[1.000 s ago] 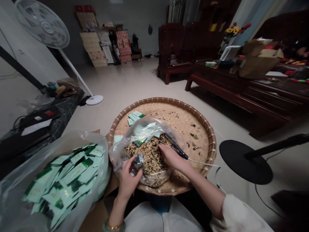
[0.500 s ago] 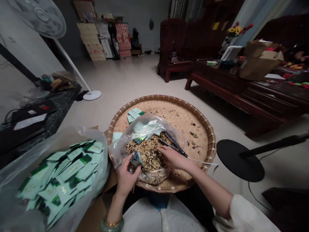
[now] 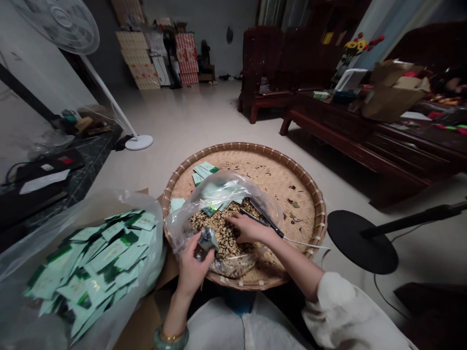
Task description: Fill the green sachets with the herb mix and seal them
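Note:
My left hand [image 3: 195,265] is closed around a small upright sachet [image 3: 208,239], its mouth held up at the near edge of the clear plastic bag [image 3: 175,228]. Inside that bag lies a heap of loose dried tea-like flakes [image 3: 219,223], yellowish and dark. My right hand [image 3: 250,228] rests on the heap, index finger stretched out and thumb apart; its other fingers are partly hidden. Just behind it lies a black, straightener-like clamp tool [image 3: 264,216] with a white cord. Flat green sachets [image 3: 204,170] are stacked at the far left of the round woven tray [image 3: 321,209].
A large plastic bag full of green sachets [image 3: 105,248] stands left of the tray. On the right are a black round stand base [image 3: 361,240] and a dark wooden table [image 3: 328,119]. A white fan [image 3: 138,142] stands at the back left. Dried bits lie scattered across the tray.
My right hand has moved left across the heap, closer to the sachet, and its fingers have spread. My left hand and its sachet have barely moved.

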Tool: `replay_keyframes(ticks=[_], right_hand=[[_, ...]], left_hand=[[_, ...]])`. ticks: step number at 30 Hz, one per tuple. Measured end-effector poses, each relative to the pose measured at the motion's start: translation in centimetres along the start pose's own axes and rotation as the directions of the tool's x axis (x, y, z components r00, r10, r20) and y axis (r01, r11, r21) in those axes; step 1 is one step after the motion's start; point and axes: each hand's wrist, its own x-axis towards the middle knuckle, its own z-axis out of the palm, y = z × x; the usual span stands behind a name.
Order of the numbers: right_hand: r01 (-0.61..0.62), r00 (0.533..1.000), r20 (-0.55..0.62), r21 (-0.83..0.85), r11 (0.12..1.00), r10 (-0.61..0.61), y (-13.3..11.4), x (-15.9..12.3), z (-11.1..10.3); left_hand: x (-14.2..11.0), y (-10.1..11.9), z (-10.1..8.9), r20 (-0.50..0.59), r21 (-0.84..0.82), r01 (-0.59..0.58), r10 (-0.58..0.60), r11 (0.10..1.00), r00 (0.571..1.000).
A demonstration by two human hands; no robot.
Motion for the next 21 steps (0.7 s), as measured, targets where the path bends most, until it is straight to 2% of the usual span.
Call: replay_keyframes(ticks=[4, 10, 15, 21], right_hand=[[0.111, 0.990, 0.080, 0.028, 0.993, -0.113, 0.3, 1.2, 0.0], [0.140, 0.990, -0.003, 0.111, 0.984, -0.140, 1.1, 1.0, 0.6], [0.104, 0.992, -0.103, 0.272, 0.957, -0.078, 1.3, -0.6, 0.7], [0.019, 0.987, -0.143, 0.552, 0.834, 0.073, 2.0, -1.6, 0.8]], left_hand=[[0.0, 0.1, 0.0, 0.002, -0.004, -0.020, 0.020, 1.000, 1.000], [0.0, 0.0, -0.1, 0.005, -0.008, -0.029, 0.029, 1.000, 1.000], [0.0, -0.1, 0.0, 0.024, -0.007, -0.012, 0.013, 1.000, 1.000], [-0.1, -0.2, 0.5, 0.043, -0.019, -0.009, 0.010, 1.000, 0.999]])
